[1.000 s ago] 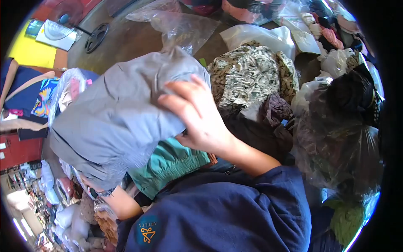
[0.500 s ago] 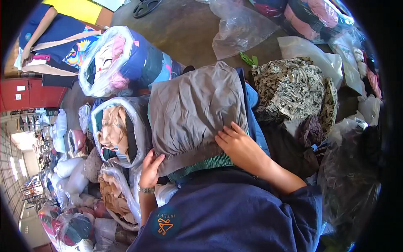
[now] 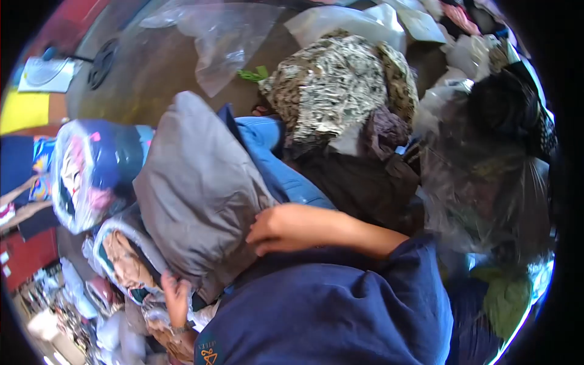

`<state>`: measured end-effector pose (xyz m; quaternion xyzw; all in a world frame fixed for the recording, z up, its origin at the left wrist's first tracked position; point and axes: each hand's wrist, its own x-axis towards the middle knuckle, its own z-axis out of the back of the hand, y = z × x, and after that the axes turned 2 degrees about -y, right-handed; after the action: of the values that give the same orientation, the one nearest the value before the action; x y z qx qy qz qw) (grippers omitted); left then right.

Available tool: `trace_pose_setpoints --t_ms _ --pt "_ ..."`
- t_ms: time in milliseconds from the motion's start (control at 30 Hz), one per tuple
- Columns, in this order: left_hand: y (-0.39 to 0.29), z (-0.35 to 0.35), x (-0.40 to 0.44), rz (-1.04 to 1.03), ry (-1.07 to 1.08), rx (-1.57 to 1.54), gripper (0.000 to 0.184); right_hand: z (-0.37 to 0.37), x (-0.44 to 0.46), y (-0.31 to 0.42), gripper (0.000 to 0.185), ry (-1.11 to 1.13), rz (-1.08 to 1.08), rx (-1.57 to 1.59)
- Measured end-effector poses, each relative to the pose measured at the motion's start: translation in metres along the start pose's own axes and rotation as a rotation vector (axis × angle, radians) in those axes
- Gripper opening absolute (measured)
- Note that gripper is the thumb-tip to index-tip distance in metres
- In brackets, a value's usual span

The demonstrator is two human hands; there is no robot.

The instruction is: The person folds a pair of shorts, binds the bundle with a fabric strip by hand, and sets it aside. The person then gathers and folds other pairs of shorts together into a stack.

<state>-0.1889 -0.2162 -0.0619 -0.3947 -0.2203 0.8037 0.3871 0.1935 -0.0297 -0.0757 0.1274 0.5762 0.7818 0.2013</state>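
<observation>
A grey garment (image 3: pixel 198 188), gathered toward a wide band at its near edge, lies spread over my lap. My right hand (image 3: pixel 275 228) is at its right edge, fingers bent and closed on the cloth. My left hand (image 3: pixel 176 297) is raised near the garment's lower left corner, blurred, with the fingers apart and nothing visible in them. Blue denim (image 3: pixel 286 164) shows to the right of the garment. Just left of it stands a clear plastic bag of clothes (image 3: pixel 125 261) with tan cloth at its mouth.
A bundle of camouflage-patterned cloth (image 3: pixel 334 85) lies ahead, with dark cloth (image 3: pixel 359 188) nearer me. Clear plastic sheeting (image 3: pixel 225 42) is on the floor. A larger bag (image 3: pixel 103 170) stands at left, near another person's arm (image 3: pixel 24 219). Dark plastic (image 3: pixel 486 194) is at right.
My view has swung to the right. My left hand has come off the garment's corner and lifted. My right hand has gone from lying flat to curling at the garment's edge.
</observation>
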Motion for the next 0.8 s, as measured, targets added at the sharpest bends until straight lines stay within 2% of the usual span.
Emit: trace_pose_setpoints --t_ms 33,67,100,133,167,200,233,267,300,367,400,433,467,500,533,633,700,733,767,800 --pt "-0.003 0.004 0.008 -0.175 -0.093 0.176 0.057 0.019 -0.007 -0.003 0.025 -0.226 0.055 0.185" --pt "-0.006 0.01 0.014 -0.15 -0.139 0.111 0.055 0.037 -0.02 -0.013 0.024 -0.502 -0.025 0.222" --pt "-0.022 0.007 0.018 -0.171 -0.199 0.084 0.054 0.043 -0.028 -0.043 0.024 -0.942 -0.085 0.025" --pt "-0.037 0.001 0.021 -0.191 -0.263 0.054 0.054 0.066 -0.048 -0.05 0.029 -1.126 -0.521 -0.08" --pt "-0.046 -0.001 0.025 -0.244 -0.27 0.003 0.053 0.078 -0.084 -0.11 0.033 -1.379 -0.519 -0.501" --pt "-0.057 -0.003 0.028 -0.25 -0.299 0.026 0.053 0.095 -0.118 -0.158 0.039 -1.677 -0.51 -0.609" --pt "-0.067 -0.008 0.032 -0.29 -0.318 0.027 0.051 0.105 -0.162 -0.199 0.046 -1.83 -0.677 -0.57" --pt "-0.074 -0.012 0.036 -0.328 -0.334 0.03 0.049 0.105 -0.199 -0.232 0.054 -1.884 -0.986 -0.584" --pt "-0.078 -0.016 0.04 -0.334 -0.331 0.03 0.049 0.101 -0.231 -0.268 0.064 -1.869 -1.115 -0.467" --pt "-0.083 -0.026 0.048 -0.503 -0.272 0.269 0.05 0.077 -0.262 -0.345 0.085 -1.882 -1.233 -0.24" --pt "-0.072 -0.032 0.052 -0.494 -0.274 0.265 0.054 0.065 -0.266 -0.376 0.096 -1.913 -1.223 -0.134" --pt "-0.065 -0.042 0.054 -0.472 -0.243 0.204 0.057 0.055 -0.258 -0.389 0.098 -1.88 -1.189 -0.014" --pt "-0.057 -0.051 0.056 -0.45 -0.211 0.147 0.061 0.041 -0.243 -0.392 0.101 -1.843 -1.155 0.109" --pt "-0.041 -0.049 0.061 -0.563 -0.215 0.414 0.061 0.037 -0.22 -0.376 0.096 -1.801 -1.23 0.048" --pt "-0.024 -0.051 0.064 -0.477 -0.222 0.452 0.061 0.037 -0.196 -0.352 0.092 -1.756 -1.307 -0.011" --pt "-0.027 -0.056 0.069 -0.595 -0.239 0.442 0.059 0.031 -0.177 -0.315 0.082 -1.663 -1.282 0.0" --pt "-0.045 -0.059 0.073 -0.537 -0.176 0.31 0.059 0.02 -0.182 -0.315 0.08 -1.606 -1.315 -0.077" --pt "-0.048 -0.063 0.073 -0.432 -0.208 0.146 0.059 0.021 -0.185 -0.316 0.078 -1.545 -1.325 -0.163" --pt "-0.047 -0.06 0.075 -0.428 -0.192 0.105 0.057 0.027 -0.187 -0.298 0.078 -1.544 -1.321 -0.167" --pt "-0.046 -0.054 0.075 -0.423 -0.176 0.071 0.056 0.027 -0.193 -0.273 0.078 -1.448 -1.312 -0.228"
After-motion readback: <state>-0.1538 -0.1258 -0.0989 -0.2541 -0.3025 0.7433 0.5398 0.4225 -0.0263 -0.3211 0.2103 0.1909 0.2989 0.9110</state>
